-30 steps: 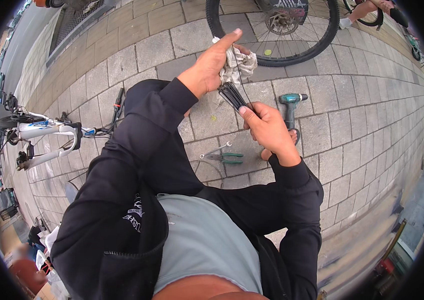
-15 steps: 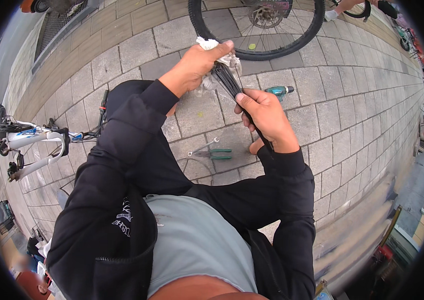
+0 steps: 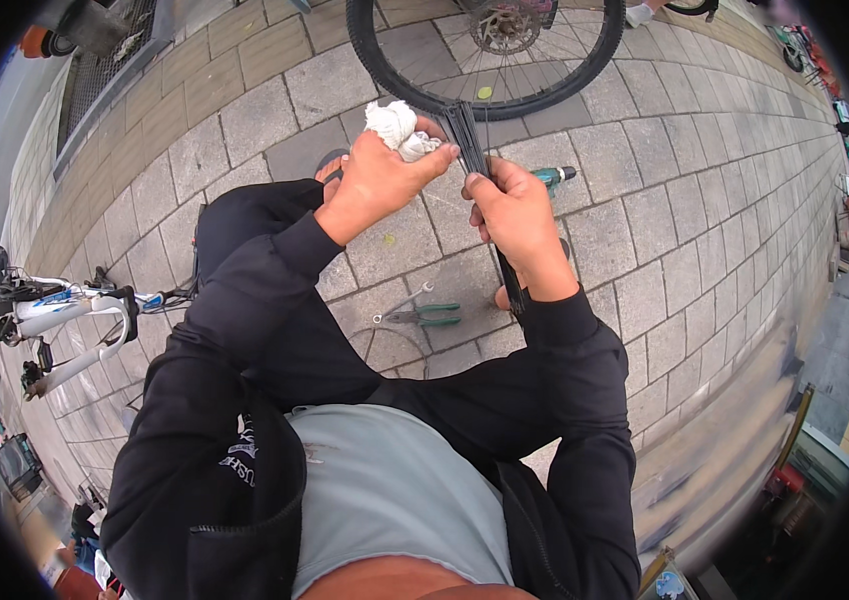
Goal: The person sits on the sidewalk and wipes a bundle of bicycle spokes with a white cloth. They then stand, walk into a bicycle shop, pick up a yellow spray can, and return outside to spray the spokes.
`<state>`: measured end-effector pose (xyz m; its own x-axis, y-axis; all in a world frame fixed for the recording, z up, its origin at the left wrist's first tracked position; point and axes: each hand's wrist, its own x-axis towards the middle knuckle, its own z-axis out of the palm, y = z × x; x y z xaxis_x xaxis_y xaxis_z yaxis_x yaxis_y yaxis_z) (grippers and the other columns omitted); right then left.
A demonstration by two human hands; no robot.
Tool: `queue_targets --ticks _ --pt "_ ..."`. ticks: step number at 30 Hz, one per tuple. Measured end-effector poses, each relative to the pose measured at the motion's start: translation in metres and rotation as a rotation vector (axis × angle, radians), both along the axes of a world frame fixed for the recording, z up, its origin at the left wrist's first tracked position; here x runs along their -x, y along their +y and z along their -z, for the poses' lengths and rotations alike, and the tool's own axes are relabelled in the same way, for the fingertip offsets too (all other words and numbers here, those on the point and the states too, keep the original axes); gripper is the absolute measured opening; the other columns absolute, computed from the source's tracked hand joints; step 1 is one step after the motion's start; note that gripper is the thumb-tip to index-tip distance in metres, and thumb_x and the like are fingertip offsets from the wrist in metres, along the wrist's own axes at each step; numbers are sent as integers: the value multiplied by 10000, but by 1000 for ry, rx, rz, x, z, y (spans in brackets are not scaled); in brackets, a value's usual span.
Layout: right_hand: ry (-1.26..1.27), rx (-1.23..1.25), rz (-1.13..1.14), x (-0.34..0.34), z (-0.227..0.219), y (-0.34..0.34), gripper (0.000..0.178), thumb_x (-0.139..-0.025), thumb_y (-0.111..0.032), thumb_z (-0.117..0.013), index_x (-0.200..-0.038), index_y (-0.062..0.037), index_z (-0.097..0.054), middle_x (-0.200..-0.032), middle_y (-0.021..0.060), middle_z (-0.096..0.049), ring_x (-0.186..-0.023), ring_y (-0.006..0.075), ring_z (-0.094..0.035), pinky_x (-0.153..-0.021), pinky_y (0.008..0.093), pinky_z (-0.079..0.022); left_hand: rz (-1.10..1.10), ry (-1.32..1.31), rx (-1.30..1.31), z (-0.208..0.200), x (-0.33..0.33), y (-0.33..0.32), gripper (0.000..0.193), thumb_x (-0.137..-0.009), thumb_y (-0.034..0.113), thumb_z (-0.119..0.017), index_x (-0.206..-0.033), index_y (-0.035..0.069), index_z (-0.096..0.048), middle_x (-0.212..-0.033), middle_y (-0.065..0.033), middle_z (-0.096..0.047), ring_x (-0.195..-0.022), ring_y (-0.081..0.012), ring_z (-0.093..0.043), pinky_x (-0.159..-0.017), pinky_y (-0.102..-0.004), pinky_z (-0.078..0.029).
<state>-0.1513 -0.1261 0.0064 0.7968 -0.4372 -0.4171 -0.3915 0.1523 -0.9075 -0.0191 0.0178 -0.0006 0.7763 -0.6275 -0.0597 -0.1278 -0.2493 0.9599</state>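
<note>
My right hand is closed round a bundle of thin black bicycle spokes, which stand upright and slant down past my wrist. In my left hand is a crumpled white rag, with the thumb and fingertips close beside the spokes' upper part. Whether the rag touches the spokes I cannot tell. Beyond the bundle's top end stands a bicycle wheel with a black tyre and a disc rotor. On the paving below my hands lie green-handled pliers and a wrench.
A teal power drill lies behind my right hand, partly hidden by it. To the left is a white and blue bicycle. My bent legs frame the grey paving. Part of another person's foot shows at the top right.
The rag has come off the spokes' upper end, which now shows bare. My left hand has moved down and left with the rag. The bundle stands more upright in my right hand.
</note>
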Motion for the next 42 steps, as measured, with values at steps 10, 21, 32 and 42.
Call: queue_targets --ticks 10,21,32,42 --pt "-47 168 -92 -4 5 9 171 -972 -134 -633 -953 33 -663 -727 17 -628 -591 81 -561 -545 288 -446 139 -347 -142 -4 -4 -1 230 -932 275 -751 -1033 69 -746 -780 -106 -694 -717 -237 -663 -681 -369 -530" --pt "29 -317 1 -1 -9 12 183 -1044 -164 -629 -1011 12 -664 -858 56 -664 -579 105 -571 -473 268 -435 59 -170 -28 -1 -26 3 180 -981 223 -755 -1042 54 -736 -826 13 -665 -769 -85 -572 -696 -296 -497" --pt "-45 -417 63 -6 -7 10 222 -1067 -185 -624 -1182 -6 -689 -949 64 -695 -703 135 -641 -552 273 -489 44 604 347 20 1 4 354 -912 326 -863 -1003 26 -698 -872 -20 -687 -761 -110 -616 -662 -283 -497" --pt "-40 -481 96 -4 1 15 252 -1077 -201 -616 -1167 32 -647 -989 108 -725 -757 166 -686 -595 287 -540 54 846 305 6 2 4 203 -964 225 -801 -949 48 -704 -854 -21 -689 -704 -122 -621 -598 -311 -521"
